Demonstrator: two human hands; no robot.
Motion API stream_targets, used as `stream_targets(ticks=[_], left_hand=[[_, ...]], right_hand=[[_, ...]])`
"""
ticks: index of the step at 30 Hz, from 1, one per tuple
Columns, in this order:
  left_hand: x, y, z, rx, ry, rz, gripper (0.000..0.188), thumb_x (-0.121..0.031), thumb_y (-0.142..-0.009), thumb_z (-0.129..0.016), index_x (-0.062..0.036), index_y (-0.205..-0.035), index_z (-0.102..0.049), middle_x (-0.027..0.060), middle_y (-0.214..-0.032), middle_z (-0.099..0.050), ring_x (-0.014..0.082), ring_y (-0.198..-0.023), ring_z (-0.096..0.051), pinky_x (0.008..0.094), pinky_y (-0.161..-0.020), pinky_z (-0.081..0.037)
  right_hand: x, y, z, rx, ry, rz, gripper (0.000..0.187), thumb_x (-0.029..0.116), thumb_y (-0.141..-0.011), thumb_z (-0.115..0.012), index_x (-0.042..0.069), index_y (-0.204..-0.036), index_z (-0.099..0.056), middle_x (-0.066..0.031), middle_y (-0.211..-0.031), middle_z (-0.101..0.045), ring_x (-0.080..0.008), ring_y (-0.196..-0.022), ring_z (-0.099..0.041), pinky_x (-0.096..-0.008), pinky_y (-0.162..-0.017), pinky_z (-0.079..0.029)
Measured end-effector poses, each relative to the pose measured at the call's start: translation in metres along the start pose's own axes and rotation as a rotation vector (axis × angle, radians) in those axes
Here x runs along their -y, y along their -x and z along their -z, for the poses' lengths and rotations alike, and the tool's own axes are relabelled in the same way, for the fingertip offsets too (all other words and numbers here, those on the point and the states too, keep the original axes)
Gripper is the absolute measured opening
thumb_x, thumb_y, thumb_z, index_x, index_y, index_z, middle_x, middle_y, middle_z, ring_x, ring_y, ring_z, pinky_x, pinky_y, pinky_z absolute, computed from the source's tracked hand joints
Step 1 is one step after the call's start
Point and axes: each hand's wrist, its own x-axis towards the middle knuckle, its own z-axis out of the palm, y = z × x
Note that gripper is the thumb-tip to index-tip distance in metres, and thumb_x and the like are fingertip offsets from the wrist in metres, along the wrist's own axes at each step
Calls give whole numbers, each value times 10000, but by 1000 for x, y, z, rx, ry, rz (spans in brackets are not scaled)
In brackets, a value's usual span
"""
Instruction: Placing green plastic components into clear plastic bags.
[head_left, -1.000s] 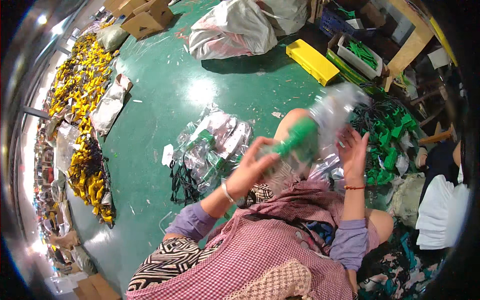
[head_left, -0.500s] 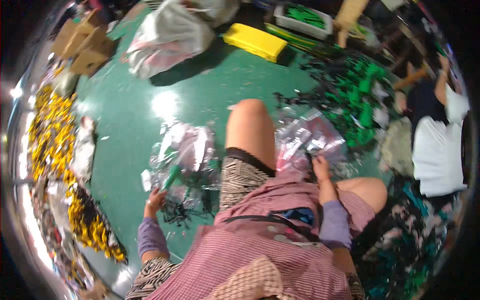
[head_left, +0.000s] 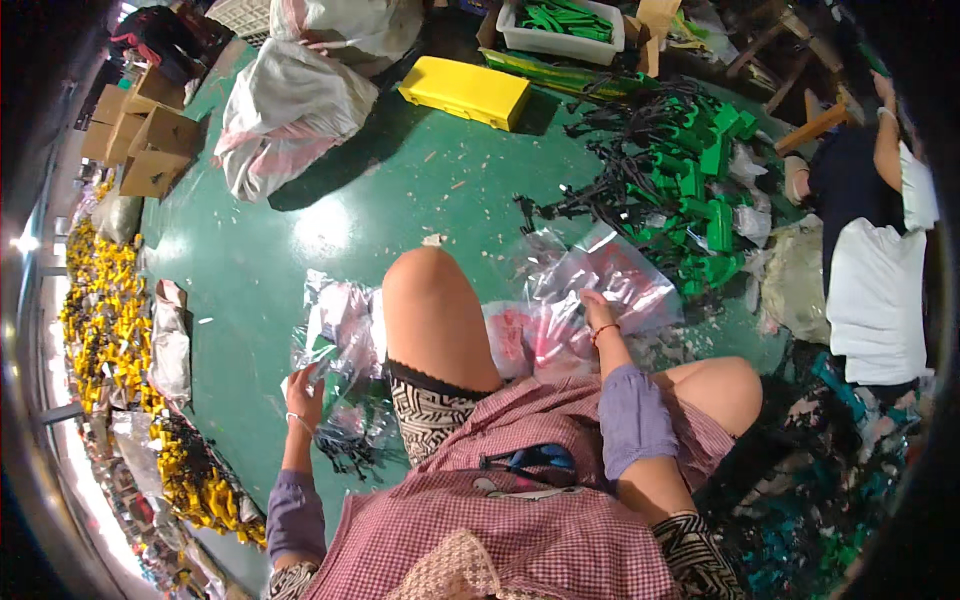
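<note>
My left hand (head_left: pixel 303 397) has its fingers curled at the edge of a clear plastic bag (head_left: pixel 345 355) on the floor left of my raised knee. Green and black pieces show through the plastic there, and thin black parts (head_left: pixel 345 455) lie just below it. Right of the knee, my right hand (head_left: pixel 601 315) is closed on a loose clear plastic bag (head_left: pixel 635 280), part of a shiny pile with pink-red print. Its fingertips are partly lost in the glare. White-pink bags (head_left: pixel 510 335) lie between that pile and my knee.
Green tool-shaped pieces (head_left: pixel 715 150) with black cords are heaped at the right. Beyond stand a yellow case (head_left: pixel 465 92), white sacks (head_left: pixel 290 115) and a white tub (head_left: pixel 510 35) of green pieces. Yellow pieces (head_left: pixel 100 290) line the left. Another person (head_left: pixel 870 190) sits at the far right.
My right hand has moved left and up over the plastic bags. My left hand stays beside its bag; the green piece there now shows less. The whole view has shifted slightly.
</note>
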Motion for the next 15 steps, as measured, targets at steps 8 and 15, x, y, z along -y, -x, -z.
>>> stream_targets(ticks=[8, 15], left_hand=[[-321, -44, 89, -367, 375, -391, 343, 43, -800, -636, -26, -1135, -650, 137, -1116, -641, 299, -1048, -619, 376, -931, -483], [-418, -60, -81, -67, 502, -733, 674, -312, -769, -798, 28, -1279, -517, 222, -1293, -560, 420, -1255, -473, 471, -1087, -361]], right_hand=[[71, 13, -46, 251, -441, -234, 435, 373, -920, -593, 110, -1266, -608, -28, -1282, -571, -173, -1099, -544, -364, -917, -393], [204, 221, 8, 495, -522, 510, 313, 140, -948, -564, 28, -1232, -633, -63, -1234, -618, -150, -1086, -590, -324, -935, -475]])
